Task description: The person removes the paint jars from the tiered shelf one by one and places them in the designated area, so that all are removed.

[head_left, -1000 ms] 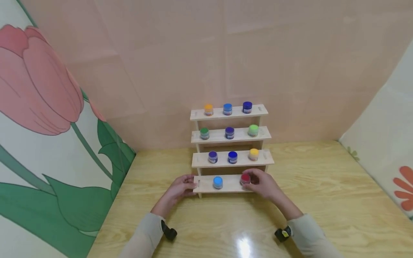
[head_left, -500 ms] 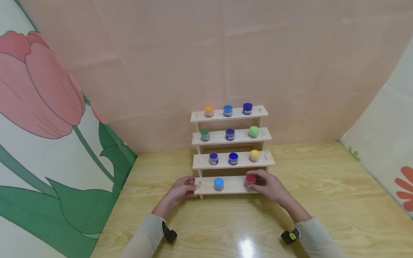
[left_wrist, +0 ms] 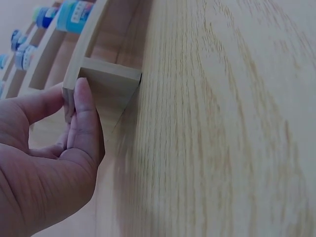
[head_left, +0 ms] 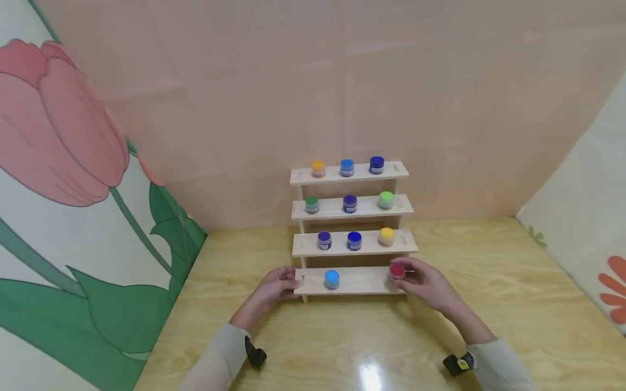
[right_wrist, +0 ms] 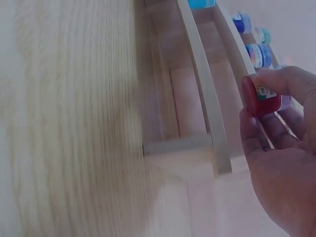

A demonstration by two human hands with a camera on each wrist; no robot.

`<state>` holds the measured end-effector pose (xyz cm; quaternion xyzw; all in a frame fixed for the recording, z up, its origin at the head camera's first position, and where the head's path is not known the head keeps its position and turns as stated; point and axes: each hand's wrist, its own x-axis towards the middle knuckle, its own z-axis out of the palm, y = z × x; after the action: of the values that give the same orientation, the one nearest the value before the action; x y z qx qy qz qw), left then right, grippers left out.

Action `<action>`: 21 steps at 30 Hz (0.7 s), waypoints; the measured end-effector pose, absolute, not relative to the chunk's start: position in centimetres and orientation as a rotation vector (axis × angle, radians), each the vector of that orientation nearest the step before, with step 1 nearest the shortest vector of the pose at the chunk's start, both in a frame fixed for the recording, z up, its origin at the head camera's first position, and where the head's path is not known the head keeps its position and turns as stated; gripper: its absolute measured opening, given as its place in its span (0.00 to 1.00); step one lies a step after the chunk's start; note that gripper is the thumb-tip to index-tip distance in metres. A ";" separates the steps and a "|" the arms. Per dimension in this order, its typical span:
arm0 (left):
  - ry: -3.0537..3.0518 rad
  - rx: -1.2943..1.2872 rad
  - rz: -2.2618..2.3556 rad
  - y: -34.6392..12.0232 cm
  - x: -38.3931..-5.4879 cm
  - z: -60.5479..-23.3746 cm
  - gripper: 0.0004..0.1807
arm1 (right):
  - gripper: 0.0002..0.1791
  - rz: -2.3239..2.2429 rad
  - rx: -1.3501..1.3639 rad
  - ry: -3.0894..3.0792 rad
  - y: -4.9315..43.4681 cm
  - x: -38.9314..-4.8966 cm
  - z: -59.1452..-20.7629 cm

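Note:
A small red-lidded paint jar (head_left: 397, 272) is pinched between the thumb and fingers of my right hand (head_left: 427, 285), over the right end of the bottom shelf. In the right wrist view the red jar (right_wrist: 264, 94) shows its label; whether its base touches the board I cannot tell. My left hand (head_left: 273, 287) grips the left end of the stepped wooden rack's bottom board (head_left: 362, 281), thumb and fingers on opposite faces of it, as the left wrist view shows at the board's end (left_wrist: 71, 89). On the same board stands a light blue jar (head_left: 332, 279).
Above, the third board holds purple, dark blue and yellow jars (head_left: 387, 237). The second carries green, purple and light green jars (head_left: 386, 200); the top one orange, blue and dark blue jars (head_left: 376, 165). The rack stands on a wood-grain table (head_left: 313, 342) before a pinkish backdrop (head_left: 244, 108).
My right hand has moved to the right along the bottom board, carrying the red jar from right of centre to near the board's right end. The left hand keeps its grip.

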<state>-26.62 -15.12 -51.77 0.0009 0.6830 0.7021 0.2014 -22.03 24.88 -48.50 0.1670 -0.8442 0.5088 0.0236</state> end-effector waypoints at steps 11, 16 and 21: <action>1.932 0.001 1.949 -15.1 -26.7 -52.0 0.29 | 0.23 1.563 0.642 -2.504 28.3 -21.9 -49.0; 1.944 -0.010 1.946 -15.2 -26.8 -51.7 0.29 | 0.25 1.527 0.576 -2.560 29.6 -21.8 -48.6; 1.936 -0.012 1.948 -15.2 -26.8 -51.9 0.28 | 0.26 1.463 0.502 -2.627 31.0 -22.0 -48.4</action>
<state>-26.82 -15.24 -51.87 -0.0042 0.6911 0.6955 0.1965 -21.98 30.97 -48.35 0.1644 -0.8608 0.4795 0.0465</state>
